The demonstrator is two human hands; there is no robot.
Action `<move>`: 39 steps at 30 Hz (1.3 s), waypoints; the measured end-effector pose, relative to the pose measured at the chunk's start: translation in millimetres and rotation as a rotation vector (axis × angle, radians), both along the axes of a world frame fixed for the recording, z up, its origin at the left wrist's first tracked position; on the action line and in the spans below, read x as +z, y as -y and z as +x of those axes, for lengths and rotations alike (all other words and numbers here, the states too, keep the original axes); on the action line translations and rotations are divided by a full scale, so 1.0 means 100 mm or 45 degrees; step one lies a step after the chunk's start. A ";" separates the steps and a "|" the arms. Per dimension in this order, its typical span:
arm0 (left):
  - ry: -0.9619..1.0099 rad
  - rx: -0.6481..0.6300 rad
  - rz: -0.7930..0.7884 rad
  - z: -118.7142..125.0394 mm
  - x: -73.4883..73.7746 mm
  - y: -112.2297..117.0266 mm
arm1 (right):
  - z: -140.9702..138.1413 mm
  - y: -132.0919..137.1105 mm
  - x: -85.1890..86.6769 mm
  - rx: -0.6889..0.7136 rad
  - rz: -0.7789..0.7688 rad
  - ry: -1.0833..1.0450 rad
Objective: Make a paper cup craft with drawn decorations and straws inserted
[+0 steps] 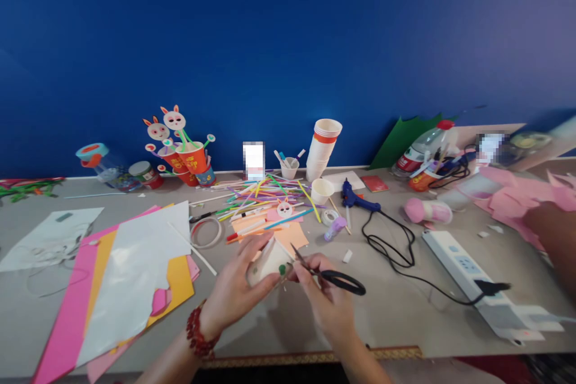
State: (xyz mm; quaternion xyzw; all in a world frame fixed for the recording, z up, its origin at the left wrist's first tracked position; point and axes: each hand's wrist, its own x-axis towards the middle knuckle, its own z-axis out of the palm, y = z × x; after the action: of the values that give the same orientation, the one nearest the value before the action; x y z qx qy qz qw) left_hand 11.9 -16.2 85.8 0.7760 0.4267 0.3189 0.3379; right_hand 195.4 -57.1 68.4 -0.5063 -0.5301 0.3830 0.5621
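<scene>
My left hand (236, 288) is wrapped round a white paper cup (266, 264) lying on its side just above the table, with a small green piece (282, 269) at its rim. My right hand (326, 294) grips black-handled scissors (335, 279), whose blades point up and left over the cup. A red bead bracelet (198, 333) circles my left wrist. Both hands work close together near the table's front edge.
Pink, yellow and white sheets (130, 276) lie to the left. Coloured straws (265, 198), a stack of paper cups (323, 147), bunny cup crafts (180, 150), a blue glue gun (357, 199) with black cord, and a white power strip (468, 270) sit behind and right. Another person's arm (558, 246) enters at right.
</scene>
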 end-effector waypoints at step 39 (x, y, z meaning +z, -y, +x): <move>0.244 -0.113 -0.292 0.06 0.20 -0.03 | 0.29 -0.21 0.16 0.329 0.883 1.021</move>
State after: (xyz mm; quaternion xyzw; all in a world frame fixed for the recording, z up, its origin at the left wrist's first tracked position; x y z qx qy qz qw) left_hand 17.9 -12.9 105.8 0.7164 0.3912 0.3255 0.4773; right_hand 224.2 -36.0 84.0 -0.3284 -0.8560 0.0284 0.3982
